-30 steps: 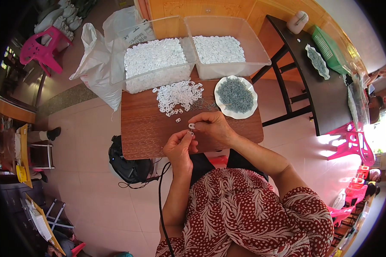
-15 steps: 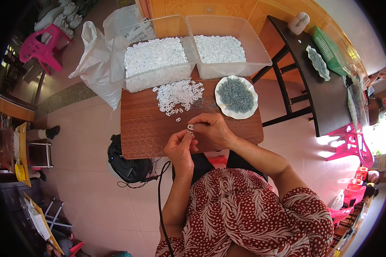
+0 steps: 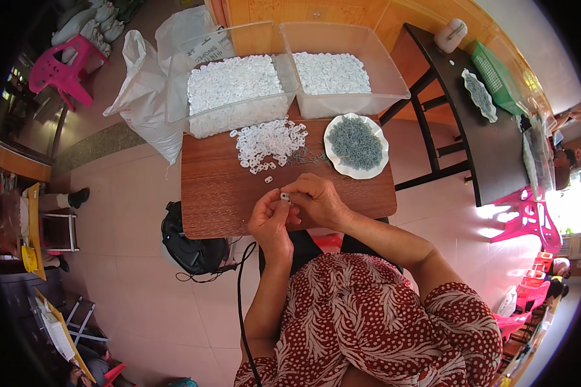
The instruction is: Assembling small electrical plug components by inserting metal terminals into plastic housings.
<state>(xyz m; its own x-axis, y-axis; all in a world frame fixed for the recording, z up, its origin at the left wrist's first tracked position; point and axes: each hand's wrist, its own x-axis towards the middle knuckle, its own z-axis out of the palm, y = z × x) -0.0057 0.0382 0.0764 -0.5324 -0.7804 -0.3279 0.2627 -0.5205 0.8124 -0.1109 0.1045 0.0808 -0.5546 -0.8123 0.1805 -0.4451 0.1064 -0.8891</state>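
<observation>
Near the front edge of the brown table (image 3: 223,193), both hands meet over a small white plastic piece (image 3: 285,196) with a hole in it. My left hand (image 3: 271,222) pinches it between thumb and fingers. From the other side, the closed fingertips of my right hand (image 3: 317,202) press on the same piece. Whether a thin grey part sits between the right fingertips is too small to tell. Beyond the hands lies a loose pile of similar white pieces (image 3: 268,143), with one stray piece (image 3: 268,180) nearer to me. A scalloped white plate (image 3: 381,164) holds many small grey nail-like parts (image 3: 355,143).
Two clear plastic bins (image 3: 232,109) (image 3: 361,106) full of white pieces stand at the table's back. White sacks (image 3: 152,116) lean at the left. A black bag (image 3: 190,242) sits on the floor. To the right is a dark table (image 3: 478,142) with a green basket (image 3: 497,77).
My hands have drawn closer together around the white piece, and the right fingertips have come slightly lower and to the left. The pile, plate and bins have not moved.
</observation>
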